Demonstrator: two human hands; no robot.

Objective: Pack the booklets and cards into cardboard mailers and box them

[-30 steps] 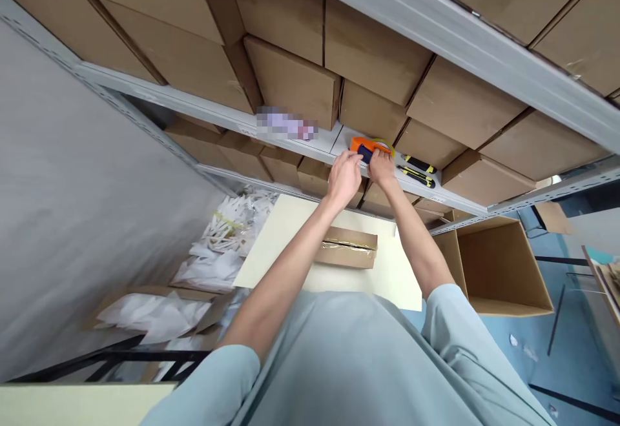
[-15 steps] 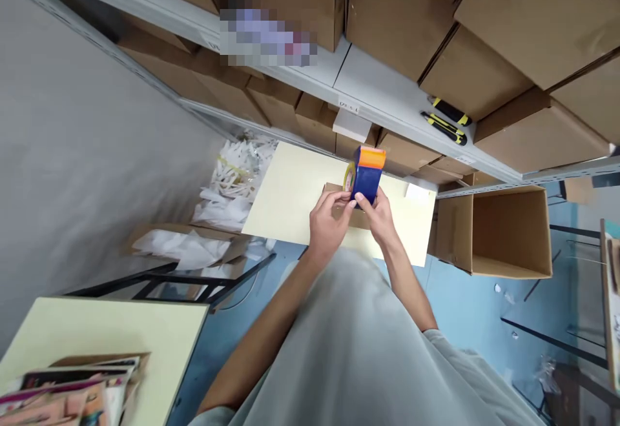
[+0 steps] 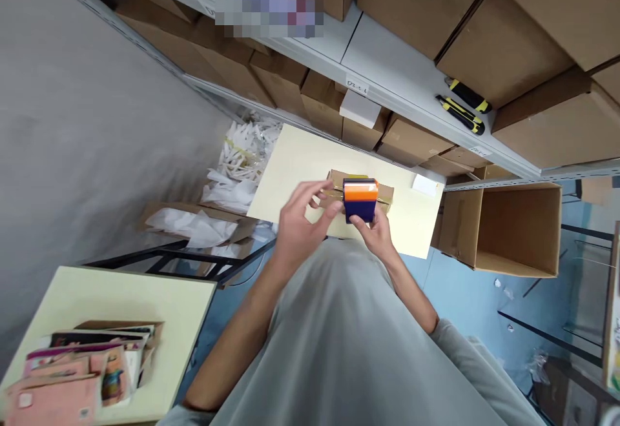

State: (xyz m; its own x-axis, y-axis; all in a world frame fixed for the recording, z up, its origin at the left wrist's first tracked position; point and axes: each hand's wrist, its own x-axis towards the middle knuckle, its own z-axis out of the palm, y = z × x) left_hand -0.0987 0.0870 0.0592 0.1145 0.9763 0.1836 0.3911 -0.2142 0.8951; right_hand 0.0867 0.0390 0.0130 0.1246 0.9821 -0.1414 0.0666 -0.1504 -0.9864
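My right hand (image 3: 376,231) is wrapped round the lower end of a blue and orange tape dispenser (image 3: 360,210), held above the table. My left hand (image 3: 304,214) is just to its left, fingers bent and spread from the thumb, with nothing visible in them. Behind the dispenser lies a small brown cardboard box (image 3: 386,195) on the cream table (image 3: 285,171); a shiny strip runs along its top. The dispenser and my left fingers hide part of the box.
A shelf rack (image 3: 397,45) full of cardboard boxes overhangs the table, with two utility knives (image 3: 462,115) on it. An open carton (image 3: 518,229) stands at the right. White paper scraps (image 3: 245,155) are heaped at the left. Colourful packages (image 3: 92,368) lie on the near-left table.
My left hand has come off the dispenser and moved left, its fingers spreading. My right hand has tilted the dispenser, so its orange end faces me. The view has shifted a little.
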